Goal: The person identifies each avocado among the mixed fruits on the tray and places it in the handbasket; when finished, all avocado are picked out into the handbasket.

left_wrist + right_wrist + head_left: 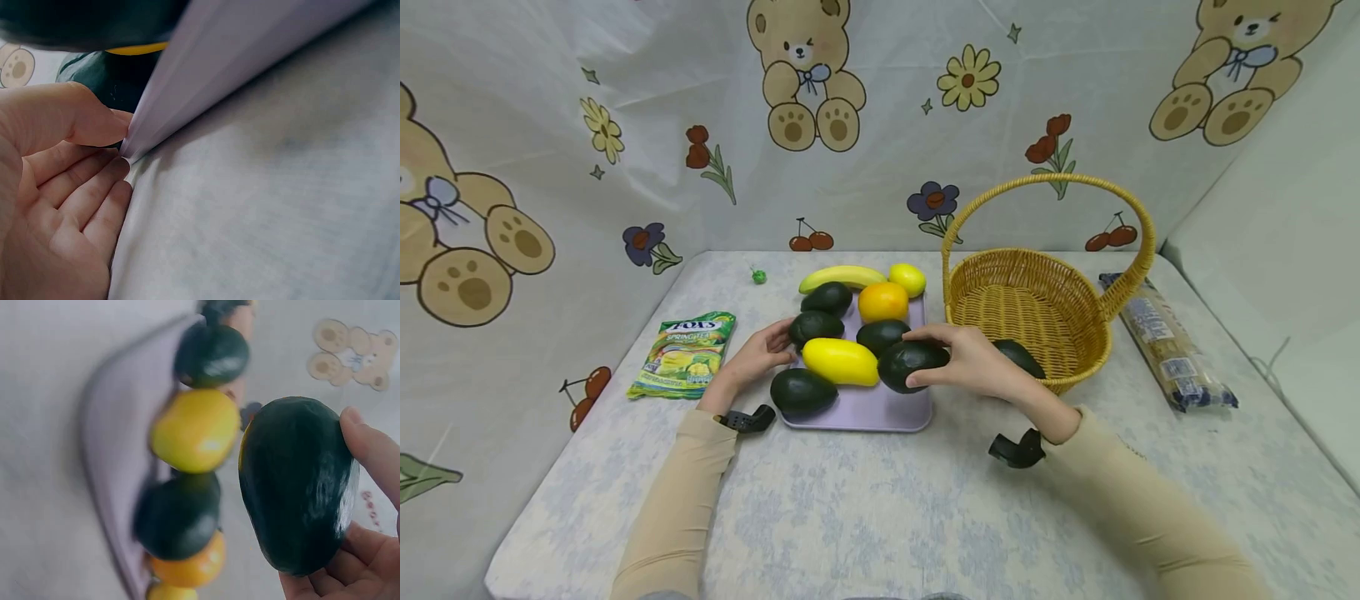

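Observation:
My right hand [973,358] grips a dark green avocado [913,365] above the right side of the lilac tray [901,412]. In the right wrist view that avocado [300,487] sits between thumb and fingers, apart from the other fruit. At the tray's left edge, my left hand [763,350] pinches the rim, thumb on top and fingertips below, as the left wrist view shows. The tray bears several more avocados [803,392], a long yellow fruit [840,362], an orange [883,302], a lemon [907,280] and a banana [842,277].
Right of the tray stands a wicker basket [1026,308] with a tall handle; a dark avocado [1019,358] shows beside its front, partly behind my right wrist. A long plastic packet [1172,346] lies farther right. At left are a green candy bag [685,357] and a small green object [759,276].

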Tool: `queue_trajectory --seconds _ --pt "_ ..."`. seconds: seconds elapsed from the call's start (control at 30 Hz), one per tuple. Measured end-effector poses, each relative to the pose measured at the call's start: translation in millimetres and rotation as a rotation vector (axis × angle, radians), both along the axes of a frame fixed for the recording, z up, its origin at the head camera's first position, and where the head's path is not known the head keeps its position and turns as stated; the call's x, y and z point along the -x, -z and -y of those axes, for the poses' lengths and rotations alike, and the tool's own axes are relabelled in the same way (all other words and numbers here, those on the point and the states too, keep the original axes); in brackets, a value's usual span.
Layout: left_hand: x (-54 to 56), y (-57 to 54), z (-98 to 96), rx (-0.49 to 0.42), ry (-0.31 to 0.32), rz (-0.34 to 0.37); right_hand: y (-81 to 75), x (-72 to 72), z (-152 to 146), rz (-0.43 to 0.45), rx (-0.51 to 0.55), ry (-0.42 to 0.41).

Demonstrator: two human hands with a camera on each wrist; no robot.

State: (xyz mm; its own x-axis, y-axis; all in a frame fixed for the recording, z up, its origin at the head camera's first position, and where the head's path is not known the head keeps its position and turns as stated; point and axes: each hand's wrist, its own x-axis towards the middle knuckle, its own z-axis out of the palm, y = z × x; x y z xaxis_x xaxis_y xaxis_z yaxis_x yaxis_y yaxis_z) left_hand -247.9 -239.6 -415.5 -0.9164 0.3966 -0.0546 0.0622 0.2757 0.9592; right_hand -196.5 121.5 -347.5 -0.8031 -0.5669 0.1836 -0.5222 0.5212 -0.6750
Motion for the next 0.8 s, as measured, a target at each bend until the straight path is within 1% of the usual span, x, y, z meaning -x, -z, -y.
queue_trajectory --seconds 0.1,0.2,0.3,0.43,0.53,0.6,0.7,0.8 --pt "-0.1 0.3 0.2 -0.007 -0.001 0.003 -14.2 3.1 -7.7 -0.018 0.030 0.017" --pt "-0.5 0.1 0.3 -0.005 -0.004 0.004 -26.1 9.0 -17.2 -0.047 0.057 0.045" --pt "-0.7 0.1 0.2 0.001 -0.002 0.003 -33.8 15.0 -29.2 -0.031 0.082 0.089" --pt "8.4 15.1 4.1 0.010 -0.004 -0.022 -39.3 20.9 -47.1 0.037 0.113 0.166" --pt "15.0 26.5 7.6 0.017 -0.015 -0.036 -40.5 24.3 -60.2 0.068 0.133 0.226" --pt "15.3 26.2 7.7 0.021 -0.016 -0.034 -38.6 27.1 -68.4 0.078 0.147 0.262" --pt "13.9 23.6 6.8 0.003 -0.013 -0.023 -32.1 33.5 -79.1 0.101 0.141 0.304" --pt "7.7 13.3 3.6 -0.004 0.002 -0.020 -23.5 41.4 -87.2 0.134 0.125 0.326"
